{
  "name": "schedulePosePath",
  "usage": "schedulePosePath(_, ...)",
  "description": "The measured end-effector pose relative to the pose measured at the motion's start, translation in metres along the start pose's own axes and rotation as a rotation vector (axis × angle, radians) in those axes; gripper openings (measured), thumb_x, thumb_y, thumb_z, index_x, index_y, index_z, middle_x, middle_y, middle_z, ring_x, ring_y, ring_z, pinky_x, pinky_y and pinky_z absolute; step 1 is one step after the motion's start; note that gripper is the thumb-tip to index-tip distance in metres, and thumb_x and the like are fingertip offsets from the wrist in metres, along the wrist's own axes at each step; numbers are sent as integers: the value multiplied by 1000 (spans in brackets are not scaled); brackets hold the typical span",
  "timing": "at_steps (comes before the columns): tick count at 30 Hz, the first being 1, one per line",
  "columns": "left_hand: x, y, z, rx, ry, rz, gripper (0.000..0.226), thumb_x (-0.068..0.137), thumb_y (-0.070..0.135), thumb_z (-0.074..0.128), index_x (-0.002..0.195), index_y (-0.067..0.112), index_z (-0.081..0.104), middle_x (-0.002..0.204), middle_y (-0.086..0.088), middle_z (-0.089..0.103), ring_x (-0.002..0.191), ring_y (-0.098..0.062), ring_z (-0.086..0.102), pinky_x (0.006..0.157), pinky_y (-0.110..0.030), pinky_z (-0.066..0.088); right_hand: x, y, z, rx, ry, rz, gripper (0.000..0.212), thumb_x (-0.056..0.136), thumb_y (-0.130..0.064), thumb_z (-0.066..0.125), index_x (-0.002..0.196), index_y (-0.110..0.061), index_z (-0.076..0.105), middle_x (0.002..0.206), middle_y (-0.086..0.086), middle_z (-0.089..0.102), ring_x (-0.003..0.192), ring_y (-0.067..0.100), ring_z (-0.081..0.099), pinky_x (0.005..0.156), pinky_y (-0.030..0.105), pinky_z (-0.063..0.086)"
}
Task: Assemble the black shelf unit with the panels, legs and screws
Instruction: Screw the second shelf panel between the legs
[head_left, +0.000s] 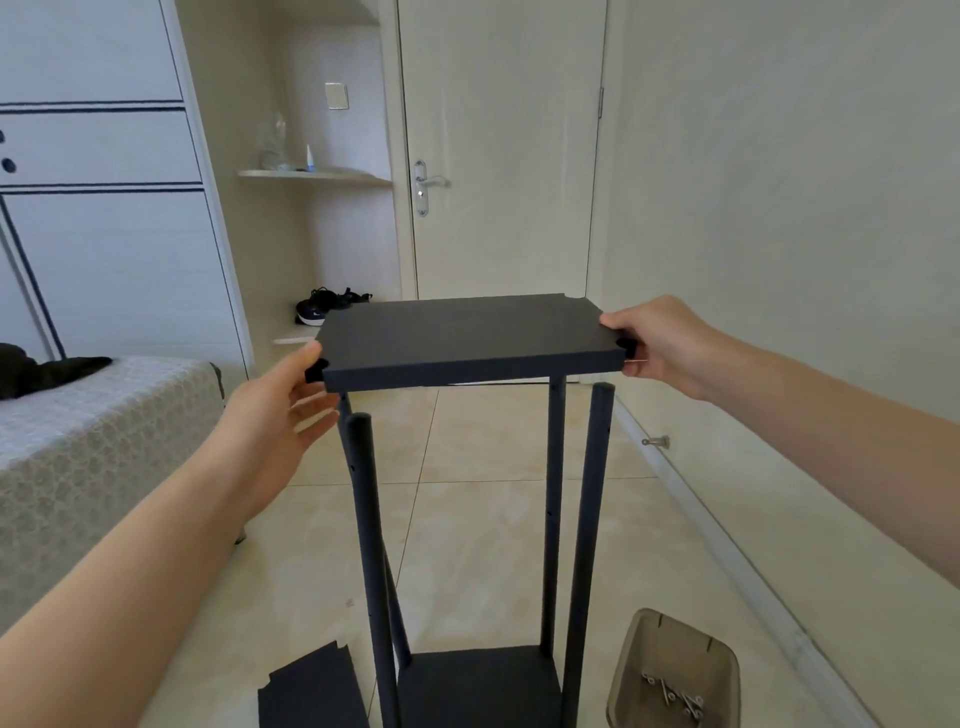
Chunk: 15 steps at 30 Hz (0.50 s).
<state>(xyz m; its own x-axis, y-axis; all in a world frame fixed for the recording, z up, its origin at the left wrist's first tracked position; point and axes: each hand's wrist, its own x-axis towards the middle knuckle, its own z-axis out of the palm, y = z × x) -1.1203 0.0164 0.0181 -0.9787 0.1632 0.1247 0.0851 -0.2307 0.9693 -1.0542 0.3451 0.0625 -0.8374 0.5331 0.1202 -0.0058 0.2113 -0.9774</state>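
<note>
Where the work is set up, a floor (483, 525) of pale beige tiles is seen, with a closed cream door (498, 156) straight ahead and a plain wall on the right. A white wardrobe (98, 208) with dark trim lines stands at left, and below it a bed (88, 447) in a patterned cover, on which a dark garment (47, 371) lies. A corner shelf (317, 175) beside the door carries small bottles. Black shoes (324, 304) are noted on the floor below it (a white mark on one side is too small to be read).

A translucent tub (631, 670) rests on the floor at lower right; a few metal screws (675, 699) lie in it.

The top panel (467, 338) is held level above the upright legs (589, 519), the rounded tops of the two near legs being visible just beneath its front edge and apart from it. The legs rise from the bottom panel (478, 686) on the floor. A spare panel (311, 696) lies flat to its left.

The left hand (280, 410) holds the top panel's left end, thumb on top, fingers spread beneath. The right hand (660, 343) grips the right end, thumb on top, fingers curled under.
</note>
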Motion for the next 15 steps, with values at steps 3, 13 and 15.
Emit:
schedulePosePath(3,10,-9,3,-24,-17,4,30,102,34,51,118,16,68,107,-4,66,108,-23,60,105,-40,46,16,5,0,23,20,20,23,92,-8,61,111,4,62,96,13,63,88,25,61,97,45,50)
schedulePosePath(13,35,-41,10,-48,0,-17,34,99,39,53,116,15,71,102,-2,72,100,-20,61,104,-45,42,53,39,7,164,-4,84,13,95,-9,57,105,-3,62,91,8,62,79,20,60,70,31,51)
schedulePosePath(15,39,-47,8,-69,8,-27,37,97,41,57,119,15,70,109,-5,72,101,-20,62,108,-50,42,57,48,11,182,-17,91,16,94,-10,58,107,-2,62,88,7,62,75,20,59,67,31,50)
